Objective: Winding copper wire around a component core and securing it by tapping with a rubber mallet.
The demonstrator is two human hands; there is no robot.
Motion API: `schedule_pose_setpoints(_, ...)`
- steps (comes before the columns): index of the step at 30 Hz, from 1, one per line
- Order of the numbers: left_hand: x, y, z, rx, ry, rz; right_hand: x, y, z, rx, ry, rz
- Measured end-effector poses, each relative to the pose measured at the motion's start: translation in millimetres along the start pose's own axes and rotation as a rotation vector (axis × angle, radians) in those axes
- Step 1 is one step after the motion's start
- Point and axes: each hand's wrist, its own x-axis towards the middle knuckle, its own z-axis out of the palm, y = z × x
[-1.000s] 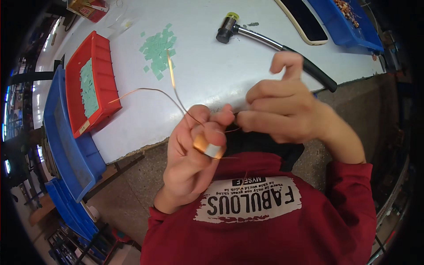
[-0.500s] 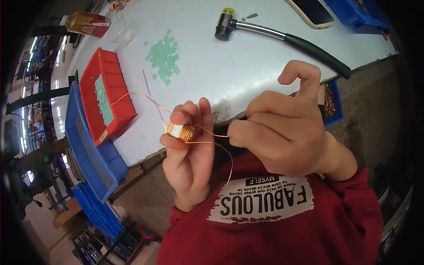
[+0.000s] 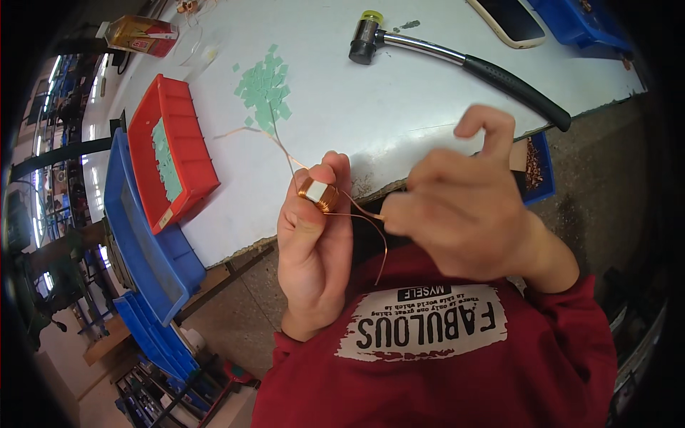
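Note:
Between the thumb and fingers of my left hand (image 3: 314, 242) sits a small copper wire coil (image 3: 327, 199) with a white patch on its face. Two thin wire leads (image 3: 284, 148) stick out from its far-left side, over the table. On the right side, one lead runs to the fingertips of my right hand (image 3: 464, 207), which pinch it. Another copper lead (image 3: 386, 250) curves down freely toward my red shirt. My right hand is slightly blurred, its little finger raised and bent.
Green square pieces (image 3: 264, 85) lie piled on the white table (image 3: 321, 93). A red bin (image 3: 196, 143) with more pieces stands left, beside a blue tray (image 3: 153, 250). A hammer (image 3: 428, 51), a phone (image 3: 506, 21), a bottle (image 3: 143, 37) and blue bins (image 3: 581, 28) lie farther off.
My left hand has moved right and turned the coil, so its far leads have swung to the right. My right hand has shifted slightly right, still pinching the lead.

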Motion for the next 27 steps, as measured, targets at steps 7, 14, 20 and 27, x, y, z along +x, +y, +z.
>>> schedule_pose_setpoints(7, 4, 2, 3, 0.06, 0.129, -0.013, -13, -6, 11, 0.021, -0.113, 0.091)
schedule_pose_setpoints(14, 7, 8, 28, 0.423, 0.066, 0.139, -2, 6, -2, 0.284, -0.097, 0.343)
schedule_pose_setpoints(20, 12, -7, 37, 0.848, -0.124, 0.115, 13, 9, -10, 1.012, -0.195, 0.761)
schedule_pose_setpoints(27, 7, 3, 29, 0.907, -0.042, -0.199, 24, 7, -8, 0.775, -0.244, 0.684)
